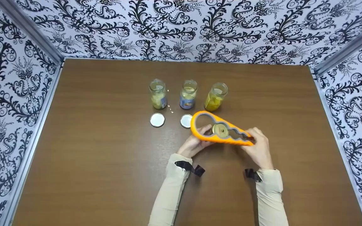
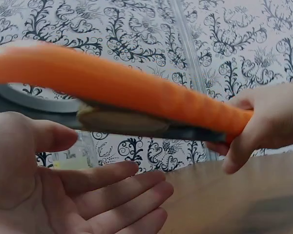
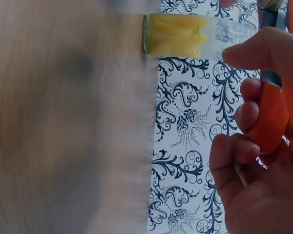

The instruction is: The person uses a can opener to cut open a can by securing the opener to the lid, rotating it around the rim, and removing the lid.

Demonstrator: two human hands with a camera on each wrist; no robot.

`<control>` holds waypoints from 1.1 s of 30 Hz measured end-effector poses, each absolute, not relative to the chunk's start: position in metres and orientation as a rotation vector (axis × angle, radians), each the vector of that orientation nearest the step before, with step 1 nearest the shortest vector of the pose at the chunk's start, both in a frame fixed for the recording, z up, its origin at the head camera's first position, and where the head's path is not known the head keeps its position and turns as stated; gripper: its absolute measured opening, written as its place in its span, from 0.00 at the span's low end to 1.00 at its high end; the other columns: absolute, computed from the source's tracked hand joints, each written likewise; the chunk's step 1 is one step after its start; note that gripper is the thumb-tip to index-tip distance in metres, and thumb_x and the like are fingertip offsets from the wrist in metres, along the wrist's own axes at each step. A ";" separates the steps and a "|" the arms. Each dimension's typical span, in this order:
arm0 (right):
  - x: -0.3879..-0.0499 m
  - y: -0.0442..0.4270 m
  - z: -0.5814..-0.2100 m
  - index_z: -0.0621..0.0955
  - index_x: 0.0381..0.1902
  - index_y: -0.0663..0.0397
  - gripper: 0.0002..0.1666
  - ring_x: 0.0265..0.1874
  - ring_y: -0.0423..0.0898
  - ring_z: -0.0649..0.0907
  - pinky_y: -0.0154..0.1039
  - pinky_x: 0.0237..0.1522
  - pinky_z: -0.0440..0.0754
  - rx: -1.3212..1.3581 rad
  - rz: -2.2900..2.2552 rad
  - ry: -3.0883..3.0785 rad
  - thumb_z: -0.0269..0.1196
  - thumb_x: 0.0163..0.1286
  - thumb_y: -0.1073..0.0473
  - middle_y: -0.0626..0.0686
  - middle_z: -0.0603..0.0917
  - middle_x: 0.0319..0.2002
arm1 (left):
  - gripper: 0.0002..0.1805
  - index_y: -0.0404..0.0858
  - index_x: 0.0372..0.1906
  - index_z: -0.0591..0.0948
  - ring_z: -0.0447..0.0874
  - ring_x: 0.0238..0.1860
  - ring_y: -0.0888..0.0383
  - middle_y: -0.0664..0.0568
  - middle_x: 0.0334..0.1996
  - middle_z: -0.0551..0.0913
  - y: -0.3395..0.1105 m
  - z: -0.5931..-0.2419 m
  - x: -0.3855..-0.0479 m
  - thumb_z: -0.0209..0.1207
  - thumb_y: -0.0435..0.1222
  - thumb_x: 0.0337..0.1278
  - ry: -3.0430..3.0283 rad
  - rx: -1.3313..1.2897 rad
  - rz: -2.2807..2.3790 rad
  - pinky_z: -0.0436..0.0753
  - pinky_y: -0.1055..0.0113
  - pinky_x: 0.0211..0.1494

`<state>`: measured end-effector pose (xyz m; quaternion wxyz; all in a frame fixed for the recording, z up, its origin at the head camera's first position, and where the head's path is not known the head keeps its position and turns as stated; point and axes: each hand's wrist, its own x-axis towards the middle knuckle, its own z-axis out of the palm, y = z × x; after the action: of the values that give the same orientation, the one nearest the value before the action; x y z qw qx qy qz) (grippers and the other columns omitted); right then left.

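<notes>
My right hand [image 1: 259,147] grips the handle end of an orange jar opener [image 1: 231,142] with grey toothed inner edges. A gold jar lid [image 1: 220,130] is lodged in one of the opener's round gaps. Just below the opener's wide looped end is my left hand [image 2: 97,190], palm up with fingers extended and nothing in its grasp. Beyond the opener stands a lidless glass jar [image 1: 214,102] with yellow pieces inside; the right wrist view also has this jar [image 3: 178,36].
Two more lidless jars, a left jar [image 1: 158,97] and a middle jar [image 1: 188,97], stand in the same row. In front of them lie two white lids, a left lid [image 1: 157,120] and a partly covered lid [image 1: 186,121]. Patterned walls [image 1: 181,31] border the wooden table [image 1: 105,175].
</notes>
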<state>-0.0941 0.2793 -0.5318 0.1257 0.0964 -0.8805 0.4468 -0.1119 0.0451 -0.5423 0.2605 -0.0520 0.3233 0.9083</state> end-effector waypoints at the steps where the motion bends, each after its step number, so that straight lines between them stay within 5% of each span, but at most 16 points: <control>1: -0.094 0.278 -0.532 0.82 0.28 0.57 0.19 0.33 0.41 0.73 0.28 0.37 0.70 0.293 1.280 -2.566 0.73 0.38 0.77 0.49 0.77 0.29 | 0.13 0.43 0.36 0.79 0.79 0.36 0.60 0.52 0.36 0.79 0.045 -0.542 -0.111 0.43 0.33 0.71 0.831 -0.148 2.469 0.77 0.61 0.47; 6: -0.095 0.275 -0.534 0.83 0.31 0.57 0.19 0.35 0.42 0.73 0.29 0.38 0.70 0.331 1.279 -2.586 0.74 0.41 0.76 0.49 0.78 0.31 | 0.12 0.42 0.38 0.79 0.81 0.38 0.58 0.51 0.36 0.82 0.043 -0.542 -0.110 0.44 0.37 0.71 0.753 -0.178 2.455 0.77 0.58 0.51; 16: -0.099 0.272 -0.534 0.83 0.32 0.57 0.17 0.35 0.44 0.72 0.36 0.39 0.68 0.380 1.263 -2.599 0.74 0.43 0.74 0.49 0.79 0.32 | 0.23 0.31 0.62 0.68 0.72 0.60 0.37 0.38 0.50 0.79 0.038 -0.543 -0.107 0.45 0.41 0.69 0.514 -0.116 2.372 0.62 0.47 0.67; 19: -0.100 0.271 -0.534 0.83 0.33 0.57 0.18 0.36 0.44 0.72 0.37 0.40 0.68 0.399 1.280 -2.605 0.74 0.42 0.74 0.49 0.79 0.33 | 0.24 0.33 0.59 0.70 0.76 0.56 0.39 0.39 0.49 0.79 0.038 -0.544 -0.107 0.54 0.42 0.63 0.500 -0.127 2.395 0.64 0.47 0.66; 23: -0.099 0.269 -0.534 0.81 0.35 0.56 0.20 0.38 0.45 0.72 0.38 0.42 0.68 0.449 1.274 -2.622 0.75 0.42 0.72 0.50 0.77 0.34 | 0.31 0.36 0.51 0.75 0.80 0.49 0.43 0.42 0.47 0.81 0.038 -0.547 -0.106 0.72 0.46 0.43 0.490 -0.146 2.429 0.67 0.48 0.64; 26: -0.099 0.269 -0.533 0.80 0.35 0.57 0.22 0.38 0.46 0.72 0.40 0.42 0.67 0.501 1.227 -2.616 0.74 0.40 0.72 0.50 0.76 0.33 | 0.35 0.38 0.49 0.77 0.80 0.48 0.47 0.45 0.46 0.81 0.038 -0.549 -0.106 0.77 0.48 0.32 0.504 -0.134 2.437 0.68 0.49 0.63; 33: -0.097 0.274 -0.527 0.79 0.37 0.60 0.25 0.38 0.49 0.71 0.44 0.42 0.65 0.566 1.145 -2.579 0.70 0.35 0.73 0.52 0.75 0.34 | 0.25 0.40 0.42 0.83 0.81 0.47 0.50 0.48 0.43 0.83 0.034 -0.550 -0.105 0.76 0.46 0.37 0.650 -0.035 2.488 0.71 0.52 0.60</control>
<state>-0.0971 0.2737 -0.5268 0.1317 0.1949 -0.8884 0.3943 -0.1046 0.0340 -0.5504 0.2812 -0.0132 0.2425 0.9284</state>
